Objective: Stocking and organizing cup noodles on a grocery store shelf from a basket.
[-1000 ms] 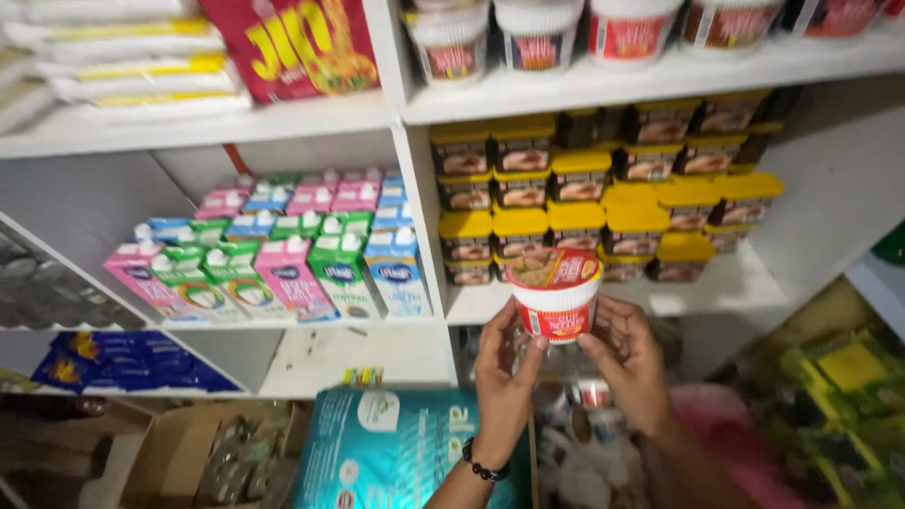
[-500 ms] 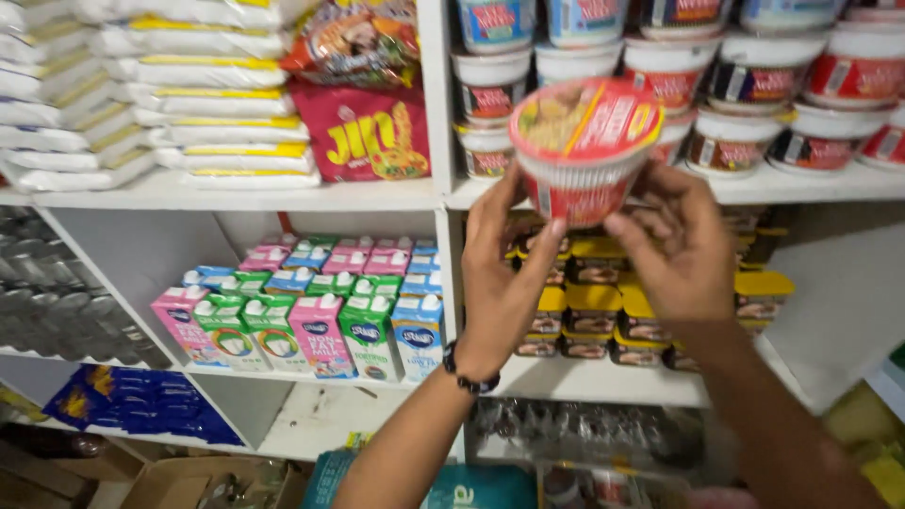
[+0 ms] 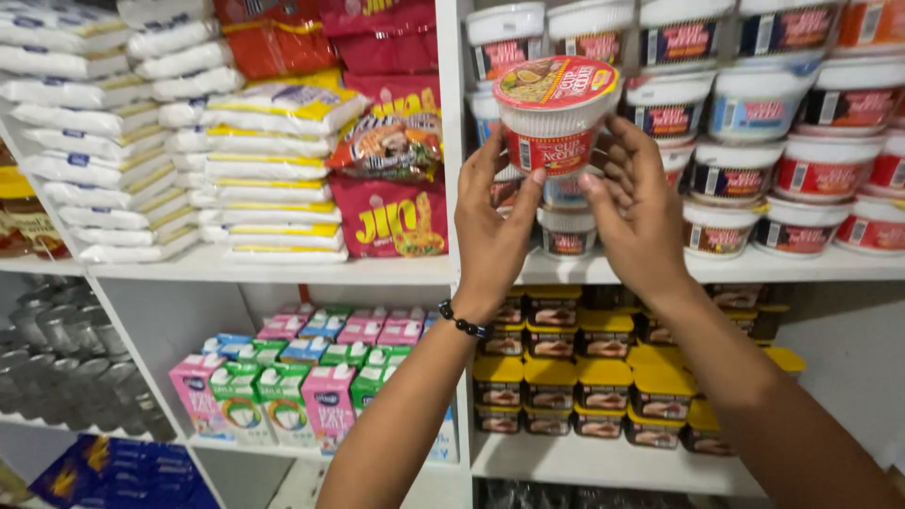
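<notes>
Up close, we lose both forearms past the bottom edge of the view, and our palms face away from us, so we see only the backs of the hands. Our left hand [image 3: 492, 236], with a dark bead bracelet [image 3: 462, 320] at the wrist, and our right hand [image 3: 641, 219] grasp a red and white noodle cup [image 3: 551, 115] between them. The cup sits tilted toward us, its printed lid showing; the left fingertips press its lower left side, the right fingertips its lower right, with the thumbs beneath where we cannot quite make them out. Our hands cover part of the white shelf [image 3: 330, 270] edge and some cups behind. Just behind the held cup, stacked cups [image 3: 754, 104] fill the upper shelf, several cut off at the top and right. To the left stand red snack bags [image 3: 391, 212] and white noodle packets [image 3: 273, 170]. Below, small cartons [image 3: 283, 391] in pink, green and blue sit left, and yellow-lidded tubs [image 3: 603, 377] sit right, partly hidden by our arms.
</notes>
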